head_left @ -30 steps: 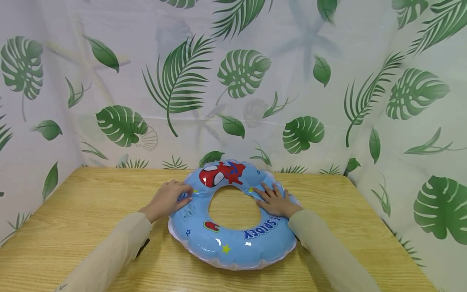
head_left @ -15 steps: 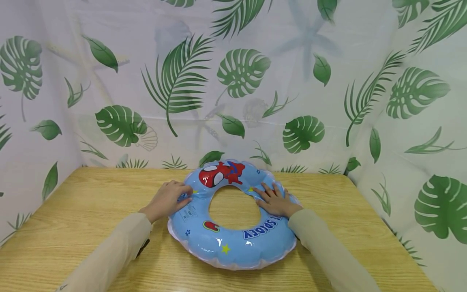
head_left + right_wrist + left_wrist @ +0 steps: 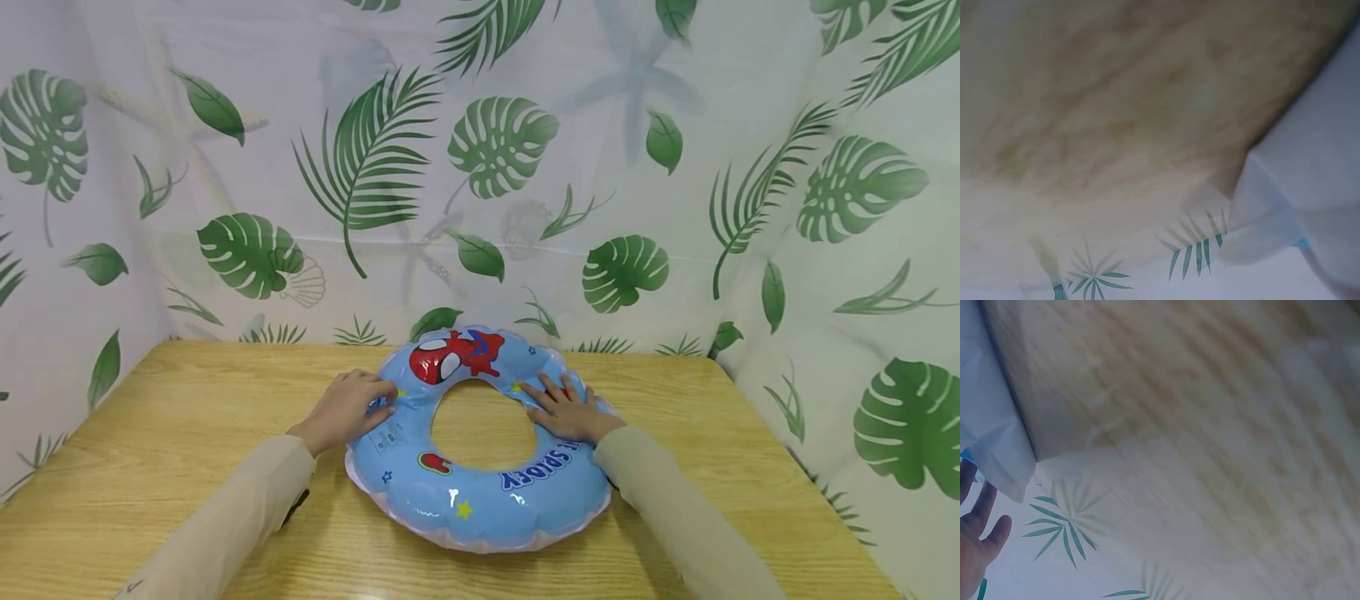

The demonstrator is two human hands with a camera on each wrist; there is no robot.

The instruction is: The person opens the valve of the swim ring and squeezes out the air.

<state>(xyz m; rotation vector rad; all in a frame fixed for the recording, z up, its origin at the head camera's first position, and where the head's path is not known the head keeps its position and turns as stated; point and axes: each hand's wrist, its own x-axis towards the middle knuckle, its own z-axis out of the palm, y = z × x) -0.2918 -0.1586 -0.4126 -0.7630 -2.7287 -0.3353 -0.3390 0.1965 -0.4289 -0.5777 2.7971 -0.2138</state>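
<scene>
Only my head view had shifted slightly since the earlier frame. I saw the blue inflatable ring (image 3: pixel 487 493) on the tabletop (image 3: pixel 225 400); the left hand (image 3: pixel 343 411) rested loosely bent on its left side, thumb and fingers apart, the right hand (image 3: pixel 570 414) on its right, fingers spread, neither clenched.

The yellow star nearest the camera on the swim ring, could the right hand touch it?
Probably yes: the right hand rests on the same swim ring, and nothing covers the yellow star or stands between them.
</scene>
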